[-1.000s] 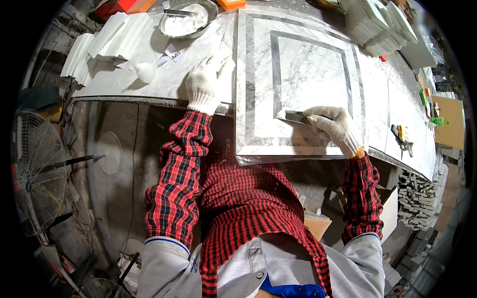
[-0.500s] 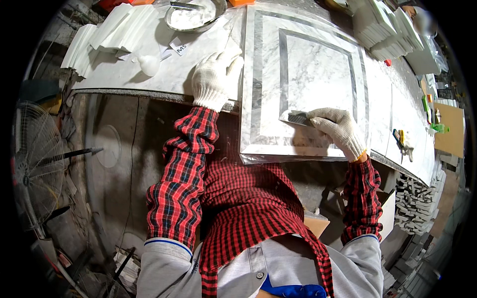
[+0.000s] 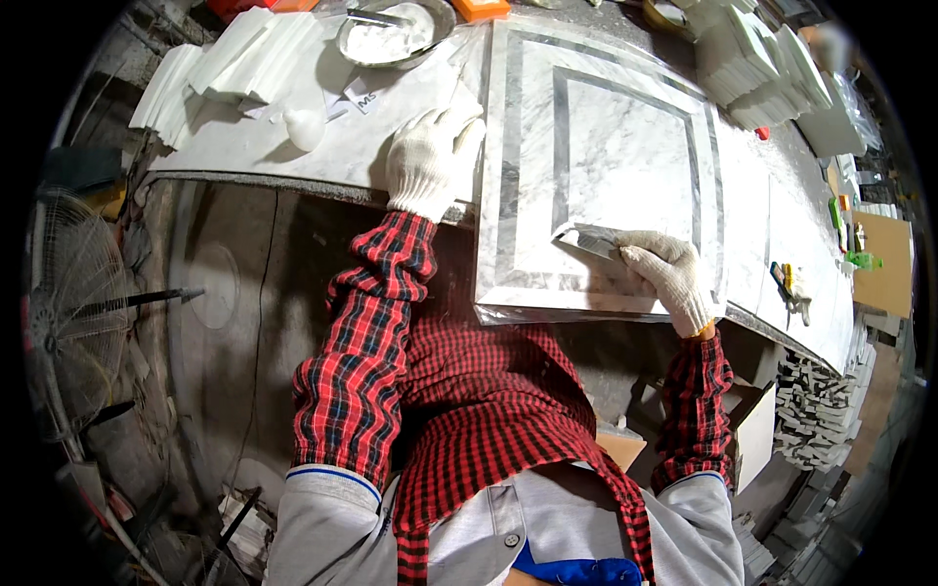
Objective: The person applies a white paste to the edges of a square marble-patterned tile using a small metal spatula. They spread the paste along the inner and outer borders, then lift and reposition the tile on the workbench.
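Note:
A white marble panel (image 3: 630, 156) with grey inlaid border strips lies on the worktable before me, its near edge wrapped in clear film. My right hand (image 3: 669, 278), in a white knit glove, grips a putty knife (image 3: 591, 240). White paste shows at the blade's tip, which is over the inner grey frame's lower left corner; whether it touches the stone I cannot tell. Also gloved, my left hand (image 3: 431, 161) lies flat with fingers stretched out beside the panel's left edge. It holds nothing.
A metal bowl (image 3: 396, 64) of white paste stands at the far left, near a white rounded bottle (image 3: 305, 130) and a paper label (image 3: 363, 94). White stone strips (image 3: 234, 59) are stacked behind. More stacks (image 3: 733, 59) stand far right. A fan (image 3: 78, 303) is at left.
My right hand has moved a little nearer to me with the putty knife, whose blade is now tilted differently. My left hand stays beside the panel. The whole view has shifted slightly.

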Demonstrator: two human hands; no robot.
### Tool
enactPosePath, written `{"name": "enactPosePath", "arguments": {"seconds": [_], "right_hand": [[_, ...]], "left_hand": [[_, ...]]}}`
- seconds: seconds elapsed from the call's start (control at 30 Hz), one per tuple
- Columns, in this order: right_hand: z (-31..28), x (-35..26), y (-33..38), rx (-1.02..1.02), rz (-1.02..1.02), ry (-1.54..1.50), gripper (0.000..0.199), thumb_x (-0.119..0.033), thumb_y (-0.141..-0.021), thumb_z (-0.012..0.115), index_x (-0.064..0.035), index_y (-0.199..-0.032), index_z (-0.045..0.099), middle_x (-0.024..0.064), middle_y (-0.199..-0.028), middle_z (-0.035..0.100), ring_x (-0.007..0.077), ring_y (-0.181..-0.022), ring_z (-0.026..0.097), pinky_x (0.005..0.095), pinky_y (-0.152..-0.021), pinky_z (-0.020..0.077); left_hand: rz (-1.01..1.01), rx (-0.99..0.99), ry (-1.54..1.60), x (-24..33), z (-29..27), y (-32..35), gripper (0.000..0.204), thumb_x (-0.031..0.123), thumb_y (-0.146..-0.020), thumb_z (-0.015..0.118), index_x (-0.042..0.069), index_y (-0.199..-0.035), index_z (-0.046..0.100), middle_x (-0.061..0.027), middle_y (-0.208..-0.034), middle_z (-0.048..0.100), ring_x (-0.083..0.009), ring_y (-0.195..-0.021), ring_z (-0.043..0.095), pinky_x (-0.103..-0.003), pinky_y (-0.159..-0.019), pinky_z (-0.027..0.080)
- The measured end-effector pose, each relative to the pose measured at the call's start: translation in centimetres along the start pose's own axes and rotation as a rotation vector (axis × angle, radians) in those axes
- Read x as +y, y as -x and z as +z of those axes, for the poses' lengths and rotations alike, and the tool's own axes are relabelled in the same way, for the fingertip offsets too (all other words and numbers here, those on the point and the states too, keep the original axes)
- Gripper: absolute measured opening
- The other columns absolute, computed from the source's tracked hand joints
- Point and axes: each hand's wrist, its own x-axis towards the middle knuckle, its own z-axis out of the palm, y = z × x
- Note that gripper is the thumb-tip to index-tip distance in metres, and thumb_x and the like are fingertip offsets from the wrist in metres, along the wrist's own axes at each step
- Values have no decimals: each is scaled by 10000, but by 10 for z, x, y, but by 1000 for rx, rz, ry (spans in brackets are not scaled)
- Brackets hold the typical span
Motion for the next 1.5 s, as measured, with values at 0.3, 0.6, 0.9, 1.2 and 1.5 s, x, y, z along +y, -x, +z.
{"name": "enactPosePath", "arguments": {"seconds": [0.3,0.6,0.9,1.2,1.5], "right_hand": [[12,27,16,-51,-175,-272,277,-149,-926,645,26,-1137,685,73,-948,717,115,-828,643,261,-776,528],[21,28,26,17,-237,-350,234,-117,-901,639,-7,-1096,708,120,-927,743,153,-836,697,285,-759,540],[21,43,21,99,-340,-173,245,-270,-874,616,-126,-1028,743,117,-935,718,302,-868,684,377,-776,531],[16,49,17,140,-473,-171,242,-268,-874,605,-115,-990,753,164,-835,691,349,-779,661,435,-696,522],[10,44,19,82,-389,-146,246,-300,-893,625,-150,-1056,734,120,-827,702,308,-759,671,377,-680,531]], "left_hand": [[42,13,9,-3,6,3,196,216,-890,669,107,-1044,723,-113,-1010,717,-288,-931,685,-364,-821,535],[35,-80,41,2,8,2,207,140,-916,641,25,-1078,698,-135,-1056,708,-277,-991,668,-364,-893,508],[-47,-129,-69,3,7,6,249,159,-924,636,28,-1130,686,-119,-1097,705,-255,-1030,655,-355,-922,490],[-132,-134,-77,13,7,5,256,137,-940,611,-2,-1146,671,-121,-1118,699,-223,-1035,648,-340,-936,485],[-99,-103,-97,19,7,3,216,82,-897,642,6,-1093,690,-124,-1060,710,-234,-996,668,-340,-898,506]]}}
